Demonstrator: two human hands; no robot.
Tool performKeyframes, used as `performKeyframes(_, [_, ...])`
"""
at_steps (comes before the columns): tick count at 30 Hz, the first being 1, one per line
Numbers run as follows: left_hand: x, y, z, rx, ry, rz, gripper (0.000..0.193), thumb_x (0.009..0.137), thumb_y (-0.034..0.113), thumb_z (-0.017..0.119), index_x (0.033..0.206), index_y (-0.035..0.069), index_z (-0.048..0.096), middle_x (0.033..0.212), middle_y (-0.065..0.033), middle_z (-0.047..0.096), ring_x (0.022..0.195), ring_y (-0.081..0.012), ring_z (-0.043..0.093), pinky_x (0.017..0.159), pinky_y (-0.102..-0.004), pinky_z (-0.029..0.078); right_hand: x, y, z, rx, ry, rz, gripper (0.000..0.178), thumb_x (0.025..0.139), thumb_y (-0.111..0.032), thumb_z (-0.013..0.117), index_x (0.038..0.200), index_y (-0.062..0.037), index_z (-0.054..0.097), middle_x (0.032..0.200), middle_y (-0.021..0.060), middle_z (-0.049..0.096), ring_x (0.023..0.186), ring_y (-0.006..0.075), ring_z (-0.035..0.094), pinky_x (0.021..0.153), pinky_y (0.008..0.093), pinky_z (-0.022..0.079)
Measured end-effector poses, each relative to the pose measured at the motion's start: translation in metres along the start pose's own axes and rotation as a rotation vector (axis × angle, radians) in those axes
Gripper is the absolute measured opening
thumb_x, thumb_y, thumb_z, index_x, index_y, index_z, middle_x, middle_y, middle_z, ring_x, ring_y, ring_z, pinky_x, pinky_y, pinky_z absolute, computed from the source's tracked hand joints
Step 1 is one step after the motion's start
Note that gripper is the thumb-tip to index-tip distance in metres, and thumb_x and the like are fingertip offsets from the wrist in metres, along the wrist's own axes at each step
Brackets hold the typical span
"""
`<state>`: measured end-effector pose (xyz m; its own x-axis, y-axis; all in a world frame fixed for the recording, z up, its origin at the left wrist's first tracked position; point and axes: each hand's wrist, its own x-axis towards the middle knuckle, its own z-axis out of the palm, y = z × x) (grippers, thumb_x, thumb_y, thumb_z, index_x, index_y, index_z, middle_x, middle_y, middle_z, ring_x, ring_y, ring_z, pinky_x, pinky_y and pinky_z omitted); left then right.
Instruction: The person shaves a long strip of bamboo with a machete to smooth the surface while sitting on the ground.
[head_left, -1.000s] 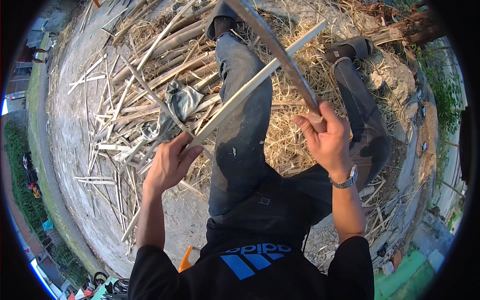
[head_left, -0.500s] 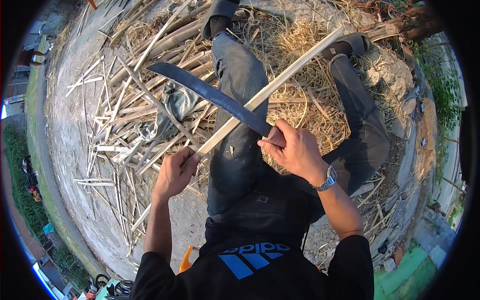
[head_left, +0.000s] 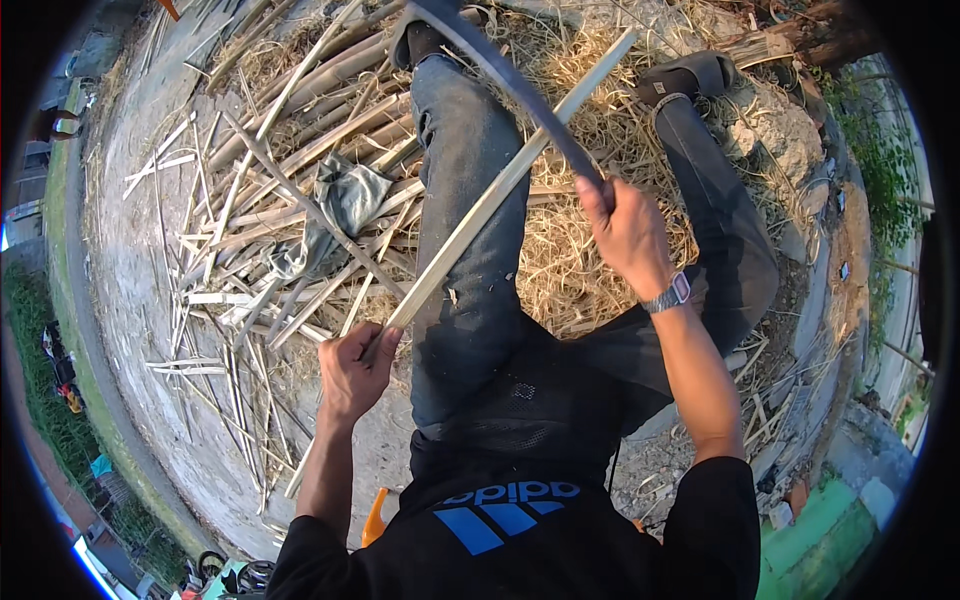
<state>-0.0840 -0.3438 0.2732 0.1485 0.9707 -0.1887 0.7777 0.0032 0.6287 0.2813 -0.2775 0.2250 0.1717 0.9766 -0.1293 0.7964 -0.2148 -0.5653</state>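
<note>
My left hand [head_left: 357,368] is closed round the near end of a pale bamboo strip [head_left: 470,228]. The strip slants away to the upper right, across my left thigh. In my right hand [head_left: 630,232] is the handle of a machete [head_left: 525,95] with a long, dark, curved blade. The blade crosses the strip near its far end, and whether its edge touches the wood I cannot tell. Most of the handle is hidden by my fingers.
Split bamboo pieces [head_left: 330,90] lie piled on the left, with a greenish-grey cloth [head_left: 345,195] on them. Curly shavings [head_left: 575,260] cover the ground between my legs. A log [head_left: 800,45] and a rock [head_left: 775,150] are at the far right. Something orange [head_left: 374,520] stands by my left side.
My right hand has moved up and right, taking the machete toward the strip's far end. Its blade now points more steeply away from me. The strip has shifted slightly left, still in my left hand.
</note>
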Motion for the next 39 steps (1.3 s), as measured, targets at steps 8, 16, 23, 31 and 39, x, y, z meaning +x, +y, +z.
performKeyframes(8, [0.010,0.011,0.004,0.036,0.015,0.008,0.024,0.093,0.023,0.076,0.084,0.002,0.072,0.053,-0.0118,0.057,0.045,-0.0216,0.060,0.048,-0.0328,0.046,-0.044,-0.040,0.035,0.098,-0.088,-0.334,0.068,0.095,-0.069,0.055,0.069,-0.0071,0.063,0.055,0.0116,0.063,0.054,0.0334,0.068,0.049,0.0419,0.052])
performKeyframes(16, [0.001,0.025,0.003,0.119,0.091,0.065,0.021,0.091,0.022,0.077,0.083,0.003,0.072,0.056,-0.0109,0.061,0.048,-0.0242,0.064,0.048,-0.0331,0.047,0.016,-0.012,-0.005,0.144,-0.034,0.000,0.070,0.100,-0.066,0.049,0.064,-0.0067,0.059,0.047,0.0070,0.054,0.043,0.0270,0.059,0.042,0.0391,0.044])
performKeyframes(23, [-0.006,0.009,0.005,0.125,0.142,0.106,0.019,0.087,0.018,0.080,0.079,0.005,0.069,0.059,-0.0098,0.063,0.050,-0.0253,0.064,0.050,-0.0331,0.049,-0.053,-0.039,0.037,0.038,-0.048,-0.342,0.061,0.095,-0.065,0.059,0.068,-0.0107,0.061,0.048,0.0038,0.058,0.044,0.0243,0.062,0.043,0.0366,0.048])
performKeyframes(31, [-0.016,-0.010,0.008,0.224,0.276,0.250,0.017,0.082,0.012,0.083,0.078,0.007,0.068,0.057,-0.0050,0.061,0.047,-0.0210,0.059,0.052,-0.0318,0.045,-0.012,-0.016,-0.002,0.213,-0.055,-0.121,0.064,0.101,-0.059,0.055,0.063,-0.0080,0.056,0.046,0.0029,0.049,0.039,0.0214,0.051,0.041,0.0368,0.038])
performKeyframes(39, [-0.026,-0.024,0.004,0.335,0.313,0.360,0.017,0.079,0.011,0.086,0.083,0.009,0.070,0.060,0.0001,0.065,0.048,-0.0172,0.056,0.056,-0.0313,0.039,-0.035,-0.023,0.006,0.138,-0.070,-0.031,0.060,0.099,-0.058,0.059,0.066,-0.0083,0.057,0.045,0.0034,0.051,0.040,0.0237,0.056,0.040,0.0372,0.041])
